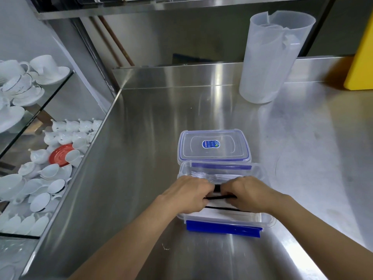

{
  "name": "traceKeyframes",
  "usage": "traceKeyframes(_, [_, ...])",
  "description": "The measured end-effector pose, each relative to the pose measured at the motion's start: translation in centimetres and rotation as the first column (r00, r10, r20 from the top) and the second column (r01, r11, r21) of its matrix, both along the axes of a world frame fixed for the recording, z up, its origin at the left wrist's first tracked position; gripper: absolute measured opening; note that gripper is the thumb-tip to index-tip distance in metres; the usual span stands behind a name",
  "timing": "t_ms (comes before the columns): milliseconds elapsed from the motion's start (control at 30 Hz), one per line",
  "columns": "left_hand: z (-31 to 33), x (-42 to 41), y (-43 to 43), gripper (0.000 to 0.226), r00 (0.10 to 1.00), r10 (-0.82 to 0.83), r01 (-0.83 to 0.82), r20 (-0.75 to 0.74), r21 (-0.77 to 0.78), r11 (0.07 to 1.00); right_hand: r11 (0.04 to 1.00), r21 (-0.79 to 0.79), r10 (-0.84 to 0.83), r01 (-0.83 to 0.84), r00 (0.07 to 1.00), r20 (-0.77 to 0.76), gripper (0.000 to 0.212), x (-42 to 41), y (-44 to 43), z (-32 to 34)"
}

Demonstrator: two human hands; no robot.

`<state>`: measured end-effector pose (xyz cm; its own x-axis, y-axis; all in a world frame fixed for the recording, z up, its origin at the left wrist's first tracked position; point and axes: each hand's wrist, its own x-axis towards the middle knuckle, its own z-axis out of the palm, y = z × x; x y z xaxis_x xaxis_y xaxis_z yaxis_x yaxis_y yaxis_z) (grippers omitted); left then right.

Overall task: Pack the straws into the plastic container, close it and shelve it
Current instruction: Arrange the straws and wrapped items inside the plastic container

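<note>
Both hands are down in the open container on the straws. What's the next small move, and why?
Probably press the black straws flat and let go: both the left hand and right hand grip them inside the open container, and the lid lies behind, not yet on.

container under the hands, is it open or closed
Open. The container has no lid on it; its lid lies flat on the counter just behind, while both hands press black straws inside.

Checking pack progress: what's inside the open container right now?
Inside the open container: black straws, white wrapped ones and clear plastic pieces. Left hand and right hand cover the middle, so the count is hidden.
</note>
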<state>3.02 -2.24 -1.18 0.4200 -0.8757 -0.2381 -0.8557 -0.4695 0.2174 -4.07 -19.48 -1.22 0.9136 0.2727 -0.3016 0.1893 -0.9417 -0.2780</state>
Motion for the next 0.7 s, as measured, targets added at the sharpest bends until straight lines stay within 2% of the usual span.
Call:
traceKeyframes(133, [-0.18,0.26,0.02,0.01,0.991,0.077,-0.065,0.113,-0.103,0.993,0.998,0.013,-0.066,0.064,0.983,0.173,0.015,0.1,-0.56,-0.01])
traceKeyframes(267, [-0.62,0.06,0.08,0.018,0.987,0.015,-0.001,0.162,-0.089,0.996,0.995,0.091,0.018,-0.048,0.953,0.302,0.013,-0.13,-0.28,0.12])
traceKeyframes(333, [-0.5,0.13,0.1,0.012,0.987,-0.05,0.058,0.15,-0.052,0.997,0.99,0.113,0.057,-0.088,0.966,0.252,0.008,-0.23,-0.33,0.26])
traceKeyframes(433, [-0.26,0.11,0.05,0.011,0.986,-0.119,0.118,0.12,0.02,0.993,0.997,0.015,0.076,-0.076,0.997,0.0,0.012,-0.2,-0.2,0.05])
traceKeyframes(467, [-0.23,0.06,0.02,0.011,0.985,-0.129,0.125,0.117,0.039,0.991,0.996,-0.018,0.086,-0.087,0.996,-0.04,0.012,-0.15,-0.09,-0.01])
traceKeyframes(700, [-0.68,0.09,-0.25,0.016,0.985,-0.108,0.095,0.133,0.1,0.99,0.995,-0.054,0.085,-0.089,0.994,-0.068,0.013,-0.02,0.3,-0.47])
